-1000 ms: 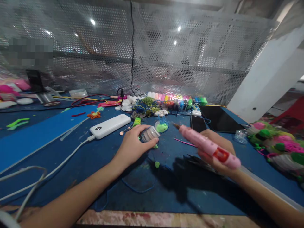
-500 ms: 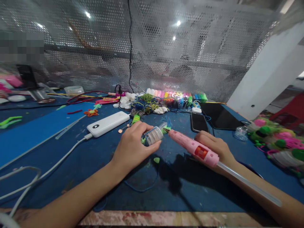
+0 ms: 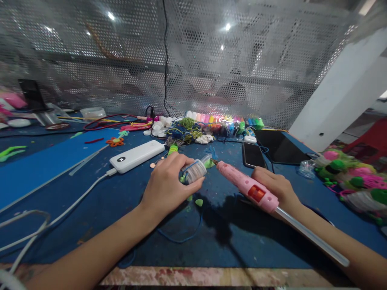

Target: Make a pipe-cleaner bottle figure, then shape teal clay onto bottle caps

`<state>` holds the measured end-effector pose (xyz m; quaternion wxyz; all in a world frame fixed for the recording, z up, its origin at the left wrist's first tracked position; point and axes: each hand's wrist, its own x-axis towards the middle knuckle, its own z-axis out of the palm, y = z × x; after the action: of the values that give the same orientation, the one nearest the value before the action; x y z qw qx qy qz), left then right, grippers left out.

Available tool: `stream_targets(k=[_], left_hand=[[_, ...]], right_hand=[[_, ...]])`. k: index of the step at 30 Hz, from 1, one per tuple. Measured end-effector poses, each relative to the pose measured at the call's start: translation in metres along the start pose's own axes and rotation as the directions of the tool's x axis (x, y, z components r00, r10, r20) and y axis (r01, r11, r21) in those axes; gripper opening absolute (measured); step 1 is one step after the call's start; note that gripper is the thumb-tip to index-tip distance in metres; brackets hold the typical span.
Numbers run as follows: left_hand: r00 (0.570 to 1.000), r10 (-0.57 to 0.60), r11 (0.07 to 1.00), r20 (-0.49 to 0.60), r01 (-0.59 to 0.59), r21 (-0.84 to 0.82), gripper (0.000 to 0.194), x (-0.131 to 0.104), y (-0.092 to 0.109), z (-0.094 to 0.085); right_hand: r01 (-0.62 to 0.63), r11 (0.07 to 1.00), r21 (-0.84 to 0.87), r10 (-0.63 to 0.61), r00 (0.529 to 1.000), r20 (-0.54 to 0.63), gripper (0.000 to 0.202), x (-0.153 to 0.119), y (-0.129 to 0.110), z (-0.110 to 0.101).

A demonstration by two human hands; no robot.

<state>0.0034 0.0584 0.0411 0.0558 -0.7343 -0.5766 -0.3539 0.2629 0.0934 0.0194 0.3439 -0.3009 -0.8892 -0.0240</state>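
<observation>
My left hand [image 3: 169, 177] is closed around a small clear plastic bottle [image 3: 196, 171], tilted up to the right, with blue yarn and green bits on it. At its far end is a translucent piece with a light green patch [image 3: 208, 162] and a blue tuft [image 3: 212, 152]. In my right hand [image 3: 273, 185] is a pink hot glue gun [image 3: 246, 185], a clear glue stick [image 3: 313, 237] poking out of its back. The gun's metal tip points at the green patch; whether they touch I cannot tell. A small green piece [image 3: 199, 202] lies below on the mat.
A white power bank [image 3: 137, 156] with a cable lies to the left. Behind are tangled yarn [image 3: 187, 129] and packed colored clay [image 3: 217, 124]. A phone [image 3: 253, 155] and black tablet [image 3: 279, 147] lie back right; colorful finished crafts [image 3: 359, 181] sit at the right edge.
The bottle has shifted slightly left and down in my left hand. The glue gun's tip has drawn a little to the right, and its glue stick end has dipped slightly left.
</observation>
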Motion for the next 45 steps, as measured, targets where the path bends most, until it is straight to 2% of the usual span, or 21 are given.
stream_targets(k=[2,6,14,17,19,21,23,24,25,27,29,31,33,34,37,40,43,45], left_hand=[[1.000,-0.005,1.000,0.000,0.005,-0.001,0.022,0.000,0.000,0.000],[1.000,-0.012,1.000,-0.010,0.012,-0.008,0.023,0.000,0.000,0.000],[0.998,-0.050,0.998,-0.044,0.048,-0.040,0.022,0.001,0.003,-0.002],[0.984,-0.172,0.972,-0.041,0.163,-0.168,0.024,0.005,0.002,-0.004],[0.946,-0.322,0.868,0.032,0.309,-0.389,0.026,0.009,-0.002,-0.005],[0.881,-0.457,0.616,0.125,0.414,-0.670,0.028,0.015,-0.008,-0.004],[0.826,-0.538,0.361,0.168,0.407,-0.839,0.027,0.019,-0.015,-0.003],[0.810,-0.563,0.310,0.161,0.389,-0.868,0.026,0.021,-0.018,-0.003],[0.806,-0.575,0.325,0.137,0.380,-0.866,0.026,0.022,-0.020,-0.002],[0.834,-0.548,0.473,0.065,0.373,-0.798,0.028,0.022,-0.023,-0.002],[0.878,-0.480,0.637,-0.003,0.346,-0.689,0.031,0.021,-0.023,-0.002],[0.915,-0.401,0.738,-0.031,0.303,-0.603,0.035,0.019,-0.020,-0.002],[0.940,-0.341,0.772,-0.004,0.278,-0.571,0.039,0.016,-0.016,0.000],[0.949,-0.313,0.781,0.020,0.270,-0.563,0.041,0.015,-0.014,0.001],[0.971,-0.227,0.842,0.080,0.237,-0.485,0.044,0.012,-0.011,0.003],[0.979,-0.174,0.892,0.109,0.204,-0.403,0.045,0.011,-0.010,0.003],[0.975,-0.175,0.876,0.136,0.217,-0.431,0.047,0.010,-0.011,0.003],[0.966,-0.190,0.837,0.176,0.253,-0.485,0.048,0.010,-0.011,0.003]], right_hand=[[-0.012,1.000,0.010,0.012,1.000,-0.003,0.026,-0.001,0.000,0.000],[-0.027,0.998,0.057,0.025,0.999,0.031,0.009,-0.002,-0.001,-0.001],[-0.040,0.995,0.091,0.036,0.999,0.041,0.020,-0.002,-0.001,-0.001],[-0.036,0.997,0.068,0.034,0.999,0.040,0.020,-0.003,0.001,-0.003],[-0.042,0.998,0.042,0.041,0.999,0.036,0.020,-0.001,0.005,-0.004],[-0.096,0.995,-0.005,0.096,0.995,0.036,0.020,0.003,0.015,-0.003],[-0.193,0.978,-0.086,0.199,0.977,0.072,0.020,0.010,0.030,0.001],[-0.237,0.962,-0.137,0.253,0.961,0.109,0.020,0.013,0.038,0.005],[-0.269,0.945,-0.187,0.298,0.943,0.150,0.020,0.016,0.046,0.008],[-0.299,0.927,-0.227,0.348,0.911,0.222,0.022,0.020,0.060,0.013],[-0.287,0.944,-0.163,0.321,0.915,0.246,0.027,0.021,0.066,0.013],[-0.240,0.970,-0.034,0.240,0.938,0.250,0.028,0.020,0.061,0.008],[-0.162,0.981,0.106,0.123,0.943,0.310,0.023,0.020,0.049,0.001],[-0.129,0.977,0.171,0.059,0.931,0.361,0.020,0.020,0.042,-0.002],[-0.061,0.948,0.313,-0.114,0.852,0.511,0.010,0.019,0.024,-0.002],[-0.050,0.936,0.350,-0.174,0.797,0.578,0.011,0.016,0.018,0.006],[-0.062,0.918,0.392,-0.186,0.805,0.563,0.014,0.016,0.020,0.008],[-0.110,0.891,0.440,-0.139,0.857,0.496,0.016,0.018,0.022,0.004]])
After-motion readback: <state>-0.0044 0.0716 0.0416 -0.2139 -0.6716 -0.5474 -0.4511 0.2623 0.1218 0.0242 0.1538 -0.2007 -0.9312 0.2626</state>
